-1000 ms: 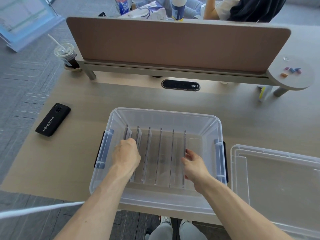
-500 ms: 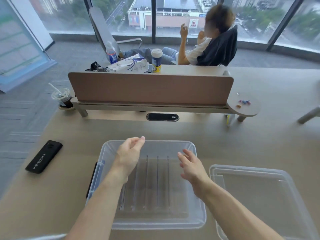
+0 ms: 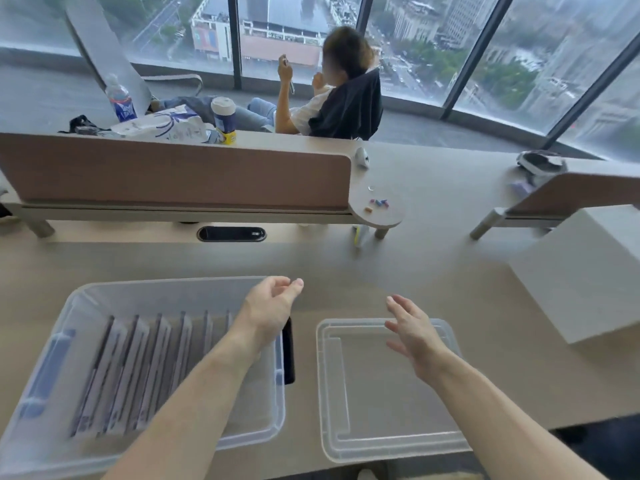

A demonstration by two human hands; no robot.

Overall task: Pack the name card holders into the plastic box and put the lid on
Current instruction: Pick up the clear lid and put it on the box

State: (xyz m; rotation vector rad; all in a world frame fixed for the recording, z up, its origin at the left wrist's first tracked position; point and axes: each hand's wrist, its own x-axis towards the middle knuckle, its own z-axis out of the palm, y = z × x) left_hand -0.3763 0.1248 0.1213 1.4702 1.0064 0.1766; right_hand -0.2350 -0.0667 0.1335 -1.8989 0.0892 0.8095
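The clear plastic box (image 3: 173, 424), name card holders (image 3: 138, 368) upright in rows, is being left at the counter's (image 3: 450, 278) front-left; left hand (image 3: 268, 308) and right hand (image 3: 414, 329) are being held loose, empty, above the lid (image 3: 381, 410).

I sit at a long, pale wood table (image 3: 433, 271). A brown divider board (image 3: 173, 171) stands up across it, with a small round shelf (image 3: 381, 213) at its end. Past it, a person (image 3: 332, 95) sits in a chair with a dark jacket (image 3: 349, 109) on its back. Big windows (image 3: 433, 46) with dark frames show city buildings far below. The floor (image 3: 45, 95) is grey. Soft daylight comes in.
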